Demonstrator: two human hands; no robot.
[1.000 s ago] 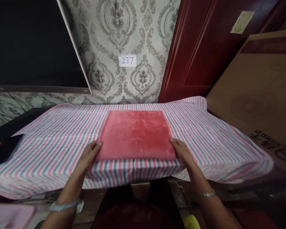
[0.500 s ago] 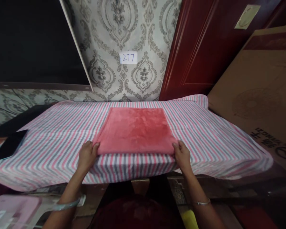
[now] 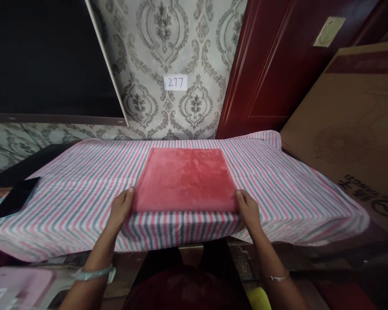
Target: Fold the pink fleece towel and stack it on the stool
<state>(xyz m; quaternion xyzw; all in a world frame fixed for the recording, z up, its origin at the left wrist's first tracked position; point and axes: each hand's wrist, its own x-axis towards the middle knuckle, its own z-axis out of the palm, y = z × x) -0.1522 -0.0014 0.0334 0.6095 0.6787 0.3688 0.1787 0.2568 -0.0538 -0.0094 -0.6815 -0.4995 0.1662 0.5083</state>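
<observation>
Compared with half a second ago, the left hand (image 3: 121,209) has loosened from a curled hold to a straighter one, and the near left corner of the pink plush cloth (image 3: 186,178), then stretched outward, has drawn in; the right hand (image 3: 248,209) is at nearly the same corner spot.

Both thumbs now rest against the cloth's sides, near its front corners. The other fingers sit close alongside, partly hidden by each hand, so I cannot tell whether either corner is pinched or merely touched. Squaring up the corners seems to be the step in hand. It calls for equal, light pressure from both sides: pushing harder with one would probably skew the pad or buckle its soft front edge. Easing the fingers off sideways should keep the plush from dragging.

The cloth lies flat between the hands, reaching away from the fingers as a neat rectangle, darker patches of nap showing on its right part. Its near edge runs along the front edge of the striped bench (image 3: 286,193). Further out, a dark flat device (image 3: 16,200) lies well to the left, and a cardboard box (image 3: 352,129) stands to the right.
</observation>
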